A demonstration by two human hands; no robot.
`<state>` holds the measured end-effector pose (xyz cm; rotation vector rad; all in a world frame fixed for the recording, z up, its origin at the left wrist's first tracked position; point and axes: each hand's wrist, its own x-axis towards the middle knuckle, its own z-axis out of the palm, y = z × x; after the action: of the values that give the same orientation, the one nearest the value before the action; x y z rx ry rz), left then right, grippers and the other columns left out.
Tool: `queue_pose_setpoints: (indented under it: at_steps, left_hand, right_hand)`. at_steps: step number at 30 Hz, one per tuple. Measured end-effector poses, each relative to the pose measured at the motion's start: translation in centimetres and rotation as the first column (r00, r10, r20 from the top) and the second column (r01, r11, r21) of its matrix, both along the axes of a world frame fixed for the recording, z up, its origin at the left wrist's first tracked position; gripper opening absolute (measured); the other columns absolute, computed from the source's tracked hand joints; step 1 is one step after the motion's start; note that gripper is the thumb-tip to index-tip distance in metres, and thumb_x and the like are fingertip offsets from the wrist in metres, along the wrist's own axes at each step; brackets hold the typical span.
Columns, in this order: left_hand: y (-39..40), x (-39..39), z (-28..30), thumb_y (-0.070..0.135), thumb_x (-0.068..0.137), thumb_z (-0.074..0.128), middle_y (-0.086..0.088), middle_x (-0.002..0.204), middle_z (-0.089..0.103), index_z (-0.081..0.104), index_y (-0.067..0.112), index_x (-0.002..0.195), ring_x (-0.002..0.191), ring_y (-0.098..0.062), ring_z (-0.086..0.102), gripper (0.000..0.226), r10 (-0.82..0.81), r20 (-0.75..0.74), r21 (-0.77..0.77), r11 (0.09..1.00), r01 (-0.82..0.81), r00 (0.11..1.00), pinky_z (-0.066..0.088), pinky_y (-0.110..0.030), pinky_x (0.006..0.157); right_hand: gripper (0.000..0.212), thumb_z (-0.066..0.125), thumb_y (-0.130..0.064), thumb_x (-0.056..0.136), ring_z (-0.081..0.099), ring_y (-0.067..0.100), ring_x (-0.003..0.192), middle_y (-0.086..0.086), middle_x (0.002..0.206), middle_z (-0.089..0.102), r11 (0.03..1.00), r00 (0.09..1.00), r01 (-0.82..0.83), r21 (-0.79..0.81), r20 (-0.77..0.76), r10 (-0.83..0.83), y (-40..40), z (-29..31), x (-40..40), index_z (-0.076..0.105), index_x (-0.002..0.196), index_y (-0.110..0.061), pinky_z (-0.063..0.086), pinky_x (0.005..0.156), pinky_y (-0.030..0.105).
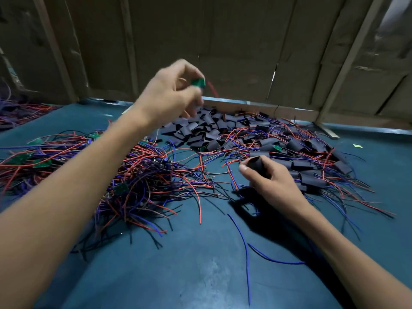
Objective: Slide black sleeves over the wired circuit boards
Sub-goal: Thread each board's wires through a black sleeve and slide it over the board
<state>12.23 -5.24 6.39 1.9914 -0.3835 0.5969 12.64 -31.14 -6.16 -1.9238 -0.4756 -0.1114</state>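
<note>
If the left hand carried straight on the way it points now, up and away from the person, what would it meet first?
Probably nothing on the table. The left hand, raised and pinching a green circuit board, points over the pile of black sleeves toward the cardboard wall. That wall looks first in line, though depth is unclear.

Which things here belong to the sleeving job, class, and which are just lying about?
Part of the job:
left hand pinching a green circuit board
right hand gripping a black sleeve
pile of black sleeves
heap of wired boards

Just lying about:
loose blue wire on the green table
small green scrap
cardboard wall
</note>
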Motion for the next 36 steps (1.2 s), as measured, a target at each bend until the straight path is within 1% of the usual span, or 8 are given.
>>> queue_pose_setpoints:
  at_steps: [3, 6, 9, 11, 18, 23, 27, 36]
  left_hand:
    - [-2.1, -0.4, -0.2, 0.018, 0.103, 0.053, 0.005, 0.063, 0.050, 0.055, 0.024, 0.111, 0.042, -0.009, 0.033, 0.010, -0.217, -0.075, -0.498, 0.854, 0.152, 0.973, 0.026, -0.019, 0.039]
    - [-4.0, -0.7, -2.5, 0.031, 0.107, 0.045, 0.009, 0.054, 0.032, 0.055, 0.023, 0.116, 0.041, -0.004, 0.022, 0.015, -0.456, -0.142, -0.840, 0.525, 0.137, 0.879, 0.018, -0.017, 0.035]
    - [-5.2, -1.1, -5.5, 0.035, 0.108, 0.040, 0.009, 0.053, 0.031, 0.058, 0.009, 0.116, 0.041, -0.003, 0.022, 0.032, -0.597, -0.065, -0.990, 0.138, 0.022, 0.799, 0.020, -0.016, 0.034]
    - [-5.7, -1.1, -7.1, 0.040, 0.108, 0.037, 0.009, 0.054, 0.032, 0.062, 0.010, 0.111, 0.045, -0.005, 0.023, 0.039, -0.603, -0.016, -1.000, 0.027, 0.001, 0.797, 0.025, -0.016, 0.041]
    - [-6.3, -2.9, -8.5, 0.058, 0.103, 0.036, 0.008, 0.057, 0.018, 0.071, 0.031, 0.110, 0.046, -0.007, 0.013, 0.045, -0.607, -0.060, -0.979, 0.190, 0.072, 0.793, 0.012, -0.022, 0.042]
    - [-7.2, -3.6, -8.1, 0.054, 0.103, 0.039, 0.009, 0.055, 0.020, 0.072, 0.027, 0.103, 0.042, -0.004, 0.015, 0.042, -0.618, -0.020, -0.970, 0.204, 0.135, 0.786, 0.015, -0.018, 0.035]
    - [-8.3, -4.0, -8.2, 0.058, 0.102, 0.038, 0.009, 0.056, 0.019, 0.071, 0.028, 0.106, 0.042, -0.004, 0.014, 0.045, -0.614, -0.054, -0.925, 0.329, 0.193, 0.788, 0.016, -0.015, 0.036]
    - [-8.9, -4.3, -8.3, 0.051, 0.104, 0.038, 0.007, 0.059, 0.020, 0.070, 0.021, 0.106, 0.047, -0.006, 0.013, 0.045, -0.482, -0.056, -0.862, 0.465, 0.201, 0.874, 0.014, -0.016, 0.040]
  right_hand:
    - [0.040, 0.062, -0.050, 0.091, 0.057, 0.012, 0.066, 0.003, 0.082, 0.069, 0.986, 0.998, 0.015, 0.168, -0.065, -0.004, 0.1, 0.7, -0.6, 0.068, 0.102, -0.012, 0.042, 0.058, 0.019]
    - [0.041, 0.057, -0.049, 0.097, 0.058, 0.019, 0.067, 0.004, 0.083, 0.070, 0.969, 0.992, -0.057, 0.241, -0.097, 0.083, 0.4, 1.1, -1.2, 0.068, 0.107, -0.011, 0.040, 0.052, 0.017]
    - [0.040, 0.052, -0.043, 0.093, 0.057, 0.021, 0.063, 0.004, 0.077, 0.069, 0.961, 0.978, -0.133, 0.241, -0.126, 0.166, 0.7, 1.0, -1.6, 0.068, 0.109, -0.010, 0.040, 0.050, 0.019]
    - [0.037, 0.053, -0.041, 0.092, 0.054, 0.019, 0.057, 0.001, 0.068, 0.064, 0.976, 0.980, -0.160, 0.151, -0.094, 0.175, 1.0, 1.0, -2.0, 0.068, 0.106, -0.010, 0.039, 0.049, 0.021]
    - [0.022, 0.059, -0.029, 0.086, 0.047, -0.001, 0.060, -0.023, 0.062, 0.056, 0.971, 0.978, -0.181, -0.159, 0.076, 0.195, 1.2, 1.1, -2.7, 0.073, 0.095, -0.016, 0.036, 0.060, 0.015]
    - [0.009, 0.068, -0.008, 0.091, 0.046, 0.001, 0.057, -0.011, 0.060, 0.054, 0.925, 0.962, -0.189, -0.330, 0.127, 0.242, 1.0, 1.4, -3.2, 0.072, 0.089, -0.016, 0.033, 0.057, 0.015]
    - [0.023, 0.063, -0.031, 0.086, 0.042, 0.017, 0.061, 0.008, 0.066, 0.052, 0.884, 0.931, -0.227, -0.409, 0.176, 0.321, 1.4, 1.7, -3.9, 0.062, 0.084, -0.008, 0.036, 0.060, 0.035]
    - [0.043, 0.059, -0.045, 0.099, 0.035, 0.007, 0.063, -0.004, 0.069, 0.039, 0.868, 0.913, -0.329, -0.373, 0.107, 0.393, 1.3, 2.2, -4.3, 0.058, 0.087, -0.003, 0.031, 0.059, 0.032]
